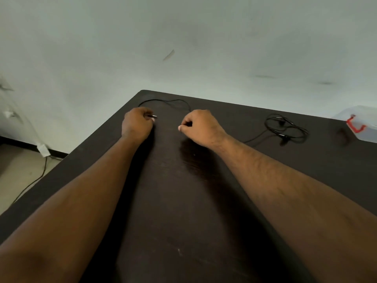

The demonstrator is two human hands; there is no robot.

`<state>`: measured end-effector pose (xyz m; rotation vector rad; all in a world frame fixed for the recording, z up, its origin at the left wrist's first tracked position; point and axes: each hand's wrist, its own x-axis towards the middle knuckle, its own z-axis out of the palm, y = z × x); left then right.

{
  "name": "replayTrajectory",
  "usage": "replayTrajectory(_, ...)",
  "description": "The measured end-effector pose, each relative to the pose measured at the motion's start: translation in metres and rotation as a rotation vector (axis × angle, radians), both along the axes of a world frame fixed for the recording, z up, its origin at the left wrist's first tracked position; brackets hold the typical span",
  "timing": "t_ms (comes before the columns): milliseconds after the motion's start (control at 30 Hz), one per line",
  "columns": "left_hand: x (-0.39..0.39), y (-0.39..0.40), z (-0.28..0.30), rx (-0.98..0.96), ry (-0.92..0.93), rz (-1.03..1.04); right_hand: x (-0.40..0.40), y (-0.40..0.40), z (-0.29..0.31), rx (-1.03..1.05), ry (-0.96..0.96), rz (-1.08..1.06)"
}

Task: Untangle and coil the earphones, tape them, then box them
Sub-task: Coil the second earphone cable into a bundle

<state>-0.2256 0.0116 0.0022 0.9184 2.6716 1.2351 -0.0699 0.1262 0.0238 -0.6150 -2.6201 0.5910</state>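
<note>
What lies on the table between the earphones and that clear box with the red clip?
Nothing visible does. The tangled earbud end lies on bare dark table, with open tabletop up to the clear box at the right edge. Left hand holds the plug; right hand pinches the cable.

One wide-angle view came from the person's head, looking forward and steeply down along both outstretched bare forearms. The dark brown wooden tabletop (183,201) filled the lower frame, its far corner pointing away toward a pale grey-green wall (183,37). The forearms sat close under the lens, the hands farther out near mid-frame. Floor showed at the left edge. No second view shared the scene.
</note>
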Motion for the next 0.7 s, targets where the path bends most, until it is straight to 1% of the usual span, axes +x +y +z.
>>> replayTrajectory(167, -0.017, 0.02, -0.005, -0.249, 0.137, 0.009, -0.035, 0.032, -0.017, 0.113, -0.029, -0.006)
replayTrajectory(233, -0.02, 0.023, -0.007, -0.278, 0.176, 0.011, -0.047, 0.047, -0.02, 0.138, -0.031, -0.032)
replayTrajectory(400, -0.028, 0.026, -0.012, -0.226, 0.162, 0.02, -0.082, 0.075, -0.024, 0.16, 0.044, -0.109)
replayTrajectory(467, -0.029, 0.028, -0.012, -0.206, 0.149, 0.027, -0.097, 0.077, -0.022, 0.202, 0.029, -0.097)
replayTrajectory(533, -0.029, 0.027, -0.013, -0.141, 0.118, 0.056, -0.113, 0.075, -0.02, 0.256, -0.041, -0.063)
replayTrajectory(600, -0.031, 0.026, -0.013, -0.055, 0.089, 0.092, -0.127, 0.074, -0.02, 0.265, -0.154, -0.054)
replayTrajectory(667, -0.034, 0.026, -0.015, -0.001, 0.087, 0.11, -0.137, 0.075, -0.022, 0.252, -0.238, -0.101)
replayTrajectory(700, -0.034, 0.026, -0.016, 0.018, 0.096, 0.11, -0.138, 0.075, -0.023, 0.25, -0.239, -0.126)
